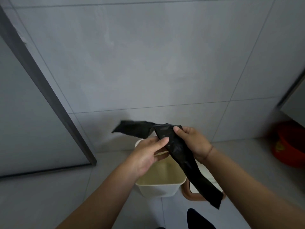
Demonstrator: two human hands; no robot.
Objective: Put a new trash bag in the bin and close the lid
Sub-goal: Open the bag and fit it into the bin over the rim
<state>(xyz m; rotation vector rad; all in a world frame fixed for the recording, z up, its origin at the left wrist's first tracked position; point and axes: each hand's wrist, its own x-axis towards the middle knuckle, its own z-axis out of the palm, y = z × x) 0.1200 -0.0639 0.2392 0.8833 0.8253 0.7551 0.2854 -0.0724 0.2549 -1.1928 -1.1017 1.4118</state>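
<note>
A folded black trash bag (pixel 179 151) hangs in the air above a cream bin (pixel 158 189), which stands on the floor with its top uncovered and nothing visible inside. My left hand (pixel 148 154) pinches the bag near its fold with thumb and fingers. My right hand (pixel 191 142) grips the same fold from the right, thumb on top. One flat end of the bag sticks out to the upper left, the other droops to the lower right. The bin's lid (pixel 196 194), white with a brown rim, lies on the floor just right of the bin, partly hidden by the bag.
The bin stands against a grey tiled wall (pixel 148 63). A dark door frame (pixel 49 100) runs diagonally at the left. A red bucket (pixel 288 146) sits at the right edge. A dark shape (pixel 196 219) shows at the bottom, near my feet.
</note>
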